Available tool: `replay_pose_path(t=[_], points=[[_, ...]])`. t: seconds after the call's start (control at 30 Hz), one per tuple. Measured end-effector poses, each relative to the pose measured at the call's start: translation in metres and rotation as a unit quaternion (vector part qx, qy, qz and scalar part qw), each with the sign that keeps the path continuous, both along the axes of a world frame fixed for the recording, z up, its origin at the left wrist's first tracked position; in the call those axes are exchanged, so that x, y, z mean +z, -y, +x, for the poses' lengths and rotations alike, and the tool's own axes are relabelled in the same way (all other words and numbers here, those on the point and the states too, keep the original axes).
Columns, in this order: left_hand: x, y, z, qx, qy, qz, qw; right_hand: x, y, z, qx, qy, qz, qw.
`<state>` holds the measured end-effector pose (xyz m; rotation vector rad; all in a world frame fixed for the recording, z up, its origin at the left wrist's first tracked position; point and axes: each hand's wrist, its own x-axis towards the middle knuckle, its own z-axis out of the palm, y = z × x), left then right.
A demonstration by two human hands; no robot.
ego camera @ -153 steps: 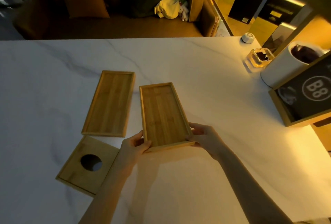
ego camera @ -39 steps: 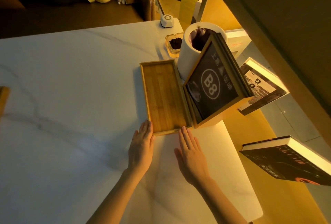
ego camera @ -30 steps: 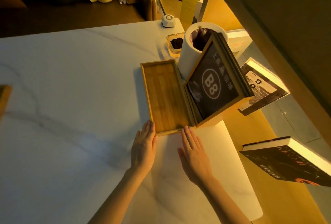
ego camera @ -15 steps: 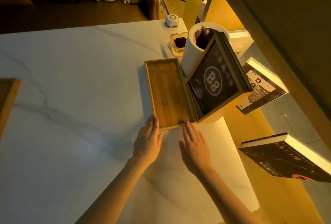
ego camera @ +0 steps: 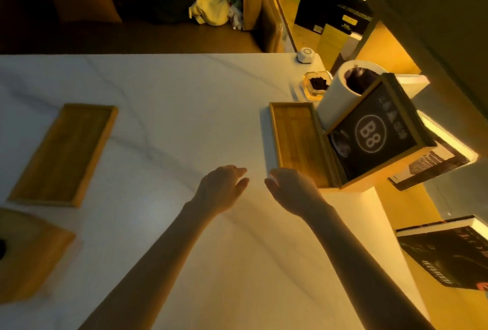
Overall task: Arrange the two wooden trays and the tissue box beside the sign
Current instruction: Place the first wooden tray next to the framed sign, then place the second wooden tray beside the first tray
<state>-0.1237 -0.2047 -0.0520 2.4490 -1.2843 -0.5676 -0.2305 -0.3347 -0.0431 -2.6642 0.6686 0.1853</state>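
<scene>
One wooden tray lies flat on the white marble table, its long side against the black "B8" sign in a wooden frame. The second wooden tray lies far to the left. Below it, at the left edge, sits the wooden tissue box, partly cut off. My left hand hovers empty over the table, left of the near tray's front corner. My right hand hovers empty just in front of that tray's near end, fingers loosely apart.
Behind the sign stand a white cylinder with a dark inside, a glass ashtray and a small white device. Books lie on shelves beyond the table's right edge. A dark sofa with a yellow bag is behind the table.
Both hands have lifted off the tray's near end and drawn back slightly. The view has swung left, bringing the second tray and the tissue box into sight.
</scene>
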Motion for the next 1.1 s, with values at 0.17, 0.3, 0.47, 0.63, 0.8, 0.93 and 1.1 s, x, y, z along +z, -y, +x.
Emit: replay_pose_path(t=[0.17, 0.3, 0.47, 0.63, 0.8, 0.93, 1.1], points=[[0.035, -0.08, 0.048, 0.095, 0.045, -0.064, 0.992, 0.016, -0.067, 0.063, 0.031, 0.054, -0.01, 0.998], [0.045, -0.149, 0.097, 0.188, 0.096, -0.078, 0.974, 0.024, -0.129, 0.113, 0.079, 0.08, -0.027, 0.993], [0.043, -0.227, 0.16, 0.231, 0.146, -0.083, 0.958, 0.022, -0.203, 0.171, 0.075, 0.113, 0.005, 0.991], [0.012, -0.295, 0.217, 0.193, 0.182, -0.041, 0.963, -0.003, -0.261, 0.211, 0.043, 0.124, 0.08, 0.988], [-0.033, -0.339, 0.257, 0.16, 0.12, 0.09, 0.976, -0.042, -0.299, 0.232, 0.052, 0.043, 0.083, 0.994], [-0.055, -0.352, 0.266, 0.2, 0.012, 0.109, 0.974, -0.072, -0.313, 0.238, 0.042, -0.059, 0.076, 0.994], [-0.059, -0.35, 0.264, 0.252, -0.102, 0.009, 0.962, -0.087, -0.324, 0.239, 0.037, -0.079, 0.131, 0.988]])
